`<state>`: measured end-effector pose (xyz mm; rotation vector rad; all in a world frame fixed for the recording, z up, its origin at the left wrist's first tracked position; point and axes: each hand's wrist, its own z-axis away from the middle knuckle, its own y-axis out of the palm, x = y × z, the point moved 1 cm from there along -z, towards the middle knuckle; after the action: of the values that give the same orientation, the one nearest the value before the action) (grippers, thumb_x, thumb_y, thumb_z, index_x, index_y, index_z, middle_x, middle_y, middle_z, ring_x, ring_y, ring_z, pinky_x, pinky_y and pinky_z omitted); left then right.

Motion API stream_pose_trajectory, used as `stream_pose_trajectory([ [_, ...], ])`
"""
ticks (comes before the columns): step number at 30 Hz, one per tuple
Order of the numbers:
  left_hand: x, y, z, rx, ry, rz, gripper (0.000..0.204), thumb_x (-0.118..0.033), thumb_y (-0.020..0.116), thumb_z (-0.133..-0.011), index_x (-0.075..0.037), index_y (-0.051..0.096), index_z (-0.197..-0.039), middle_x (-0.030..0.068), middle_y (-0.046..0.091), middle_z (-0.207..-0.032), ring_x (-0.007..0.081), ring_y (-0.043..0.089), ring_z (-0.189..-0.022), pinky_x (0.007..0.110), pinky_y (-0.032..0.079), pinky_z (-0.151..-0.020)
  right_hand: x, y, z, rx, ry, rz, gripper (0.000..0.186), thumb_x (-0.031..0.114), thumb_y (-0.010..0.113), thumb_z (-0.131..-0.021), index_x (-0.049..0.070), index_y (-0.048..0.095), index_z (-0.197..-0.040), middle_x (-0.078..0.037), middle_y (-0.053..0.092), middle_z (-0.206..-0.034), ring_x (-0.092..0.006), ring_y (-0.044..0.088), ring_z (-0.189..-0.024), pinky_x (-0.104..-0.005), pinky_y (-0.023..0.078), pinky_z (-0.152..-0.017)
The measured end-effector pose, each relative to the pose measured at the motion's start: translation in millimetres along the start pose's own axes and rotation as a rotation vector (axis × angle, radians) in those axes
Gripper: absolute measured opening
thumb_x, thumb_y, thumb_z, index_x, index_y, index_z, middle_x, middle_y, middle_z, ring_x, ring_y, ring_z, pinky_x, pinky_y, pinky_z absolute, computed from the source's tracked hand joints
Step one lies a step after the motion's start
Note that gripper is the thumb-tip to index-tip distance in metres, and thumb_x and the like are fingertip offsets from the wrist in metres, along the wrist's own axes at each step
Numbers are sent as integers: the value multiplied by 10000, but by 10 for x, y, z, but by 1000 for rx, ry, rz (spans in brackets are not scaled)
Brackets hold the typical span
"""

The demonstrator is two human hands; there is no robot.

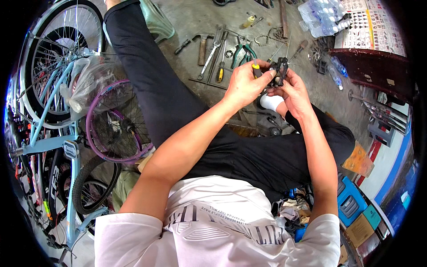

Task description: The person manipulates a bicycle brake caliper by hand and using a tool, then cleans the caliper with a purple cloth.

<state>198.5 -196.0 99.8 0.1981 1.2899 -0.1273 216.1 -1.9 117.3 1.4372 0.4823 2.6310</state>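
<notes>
My left hand [244,84] is closed, its thumb and fingers pinching a small black jointed bicycle part [280,70]. A screwdriver [256,70] with a yellow and black handle sticks up from between the same fingers. From the other side my right hand [293,92] grips the black part, thumb in front and fingers bent round it. Fingers cover much of the part, so its exact kind is unclear. On the floor beyond lie green-handled pliers [241,55], another yellow and black screwdriver [220,72], a hammer [202,50] and a long wrench [212,52].
A light-blue bicycle [58,95], a purple wheel rim [92,116] and a loose tyre [79,191] crowd the left. Plastic bottles [321,18] and a dark red cabinet [373,71] stand at far right. A blue toolbox [351,200] sits near my right elbow.
</notes>
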Motion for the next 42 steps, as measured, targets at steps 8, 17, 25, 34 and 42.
stream_pose_trajectory([
  [8, -55, -4, 36, 9, 47, -126, 380, -275, 781, -912, 7, 712, -1158, 103, 759, -1008, 153, 694, -913, 331, 549, -838, 55, -116, 24, 35, 36, -14, 337, 166, 715, -990, 16, 601, -1270, -91, 677, -1133, -237, 739, -903, -379, 629, -823],
  [17, 148, 33, -55, 31, -119, 267, 261, -261, 716, -986, -16, 716, -1078, 7, 692, -872, 67, 618, -745, 261, 483, -635, -61, -40, 50, -195, -161, 499, 356, 111, 748, -956, -18, 660, -1276, -77, 715, -1017, -187, 724, -890, -326, 589, -794],
  [25, 157, -67, -12, 87, -389, 484, 231, -330, 625, -1034, -112, 701, -1043, -23, 689, -898, 87, 623, -739, 278, 480, -596, 101, 221, 96, -236, -595, 1058, 296, 115, 781, -910, 29, 732, -1189, -73, 672, -1028, -174, 690, -909, -315, 550, -797],
  [34, 161, -121, -29, 68, -462, 600, 340, -295, 609, -1019, -82, 693, -1270, 9, 690, -949, 112, 616, -747, 309, 486, -610, 253, 53, 72, -84, -417, -225, 584, 478, 382, -1108, 27, 426, -1476, -189, 492, -1462, -434, 530, -1363, -516, 478, -1089],
  [42, 155, -89, -36, 71, -501, 518, 243, -320, 623, -1015, -109, 706, -1101, -6, 696, -892, 101, 609, -731, 322, 464, -619, 262, 159, 81, -73, -502, -133, 717, 593, 413, -1067, 80, 341, -1562, -177, 374, -1569, -415, 398, -1467, -605, 466, -1102],
])
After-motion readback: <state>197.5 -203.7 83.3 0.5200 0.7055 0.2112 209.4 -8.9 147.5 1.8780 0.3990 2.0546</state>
